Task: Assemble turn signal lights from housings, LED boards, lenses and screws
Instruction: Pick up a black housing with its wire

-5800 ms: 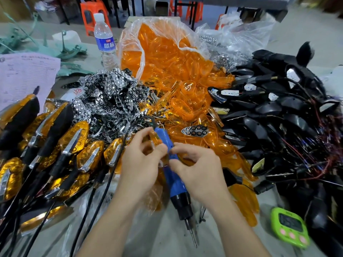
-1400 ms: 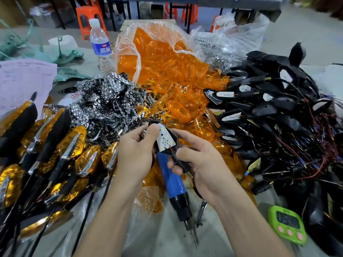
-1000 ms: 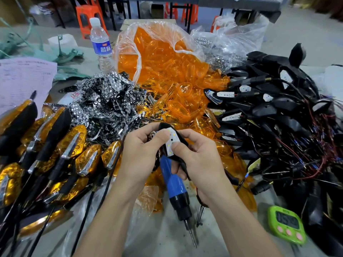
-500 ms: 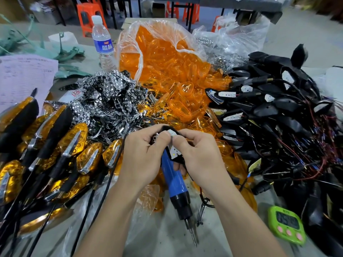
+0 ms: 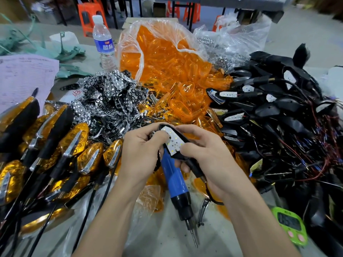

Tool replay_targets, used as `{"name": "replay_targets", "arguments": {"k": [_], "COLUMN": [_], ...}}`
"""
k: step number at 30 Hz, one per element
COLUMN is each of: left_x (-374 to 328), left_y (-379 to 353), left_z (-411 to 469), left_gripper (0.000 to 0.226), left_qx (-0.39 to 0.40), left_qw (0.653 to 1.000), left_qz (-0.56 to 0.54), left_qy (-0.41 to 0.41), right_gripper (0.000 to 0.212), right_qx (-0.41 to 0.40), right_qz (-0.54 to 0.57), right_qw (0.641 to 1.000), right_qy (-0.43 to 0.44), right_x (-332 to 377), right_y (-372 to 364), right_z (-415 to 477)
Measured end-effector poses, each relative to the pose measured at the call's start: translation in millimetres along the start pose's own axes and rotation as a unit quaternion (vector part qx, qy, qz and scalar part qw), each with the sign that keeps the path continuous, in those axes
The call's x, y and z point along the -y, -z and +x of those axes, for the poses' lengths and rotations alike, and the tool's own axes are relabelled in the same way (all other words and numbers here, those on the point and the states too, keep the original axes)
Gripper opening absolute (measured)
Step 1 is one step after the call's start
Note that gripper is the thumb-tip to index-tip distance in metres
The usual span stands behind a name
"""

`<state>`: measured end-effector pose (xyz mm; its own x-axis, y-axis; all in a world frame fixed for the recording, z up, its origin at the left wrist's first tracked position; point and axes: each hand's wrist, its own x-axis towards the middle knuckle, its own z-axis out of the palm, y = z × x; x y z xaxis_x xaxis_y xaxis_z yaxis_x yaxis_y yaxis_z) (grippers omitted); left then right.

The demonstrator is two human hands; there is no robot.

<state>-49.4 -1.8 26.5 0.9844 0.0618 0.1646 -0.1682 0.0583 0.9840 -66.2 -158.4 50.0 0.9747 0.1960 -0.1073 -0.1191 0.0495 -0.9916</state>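
Head view: left hand and right hand pinch the housing, thumbs pressing its LED board. Possibly unseated, I fear it slips.

You are looking at one water bottle, one blue screwdriver, one green timer, two plastic bags, and heaps of orange lenses, black housings and chrome reflectors too many to count.

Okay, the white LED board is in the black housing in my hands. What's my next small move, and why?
Probably press the LED board fully flat into the black housing with the thumb of the left hand. The board is bare, no lens covers it, and the right hand seems to grip housing and blue screwdriver, steadying both.
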Motion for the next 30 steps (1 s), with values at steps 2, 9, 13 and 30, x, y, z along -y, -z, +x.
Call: {"name": "replay_targets", "arguments": {"k": [2,9,13,30], "left_x": [4.4,4.9,0.6,0.1], "left_y": [-2.1,-4.6,-3.0,3.6], "left_z": [-1.4,-3.9,-2.4,0.2], "left_gripper": [0.019,0.022,0.021,0.024], "left_qx": [-0.016,-0.007,0.018,0.002], "left_qw": [1.0,1.0,0.999,0.996], "left_qz": [0.006,0.025,0.037,0.044], "left_qy": [0.016,0.011,0.004,0.079], "right_gripper": [0.032,0.018,0.021,0.023], "right_qx": [-0.013,-0.062,-0.064,-0.115], "right_qz": [-0.047,-0.06,-0.03,-0.022], "right_qw": [0.999,0.996,0.997,0.993], "right_qy": [0.011,0.033,0.038,-0.018], "right_x": [-1.0,-12.0,-13.4,-24.3], "right_y": [1.7,-0.8,-0.1,-2.5], "right_z": [-1.3,1.4,2.6,8.2]}}
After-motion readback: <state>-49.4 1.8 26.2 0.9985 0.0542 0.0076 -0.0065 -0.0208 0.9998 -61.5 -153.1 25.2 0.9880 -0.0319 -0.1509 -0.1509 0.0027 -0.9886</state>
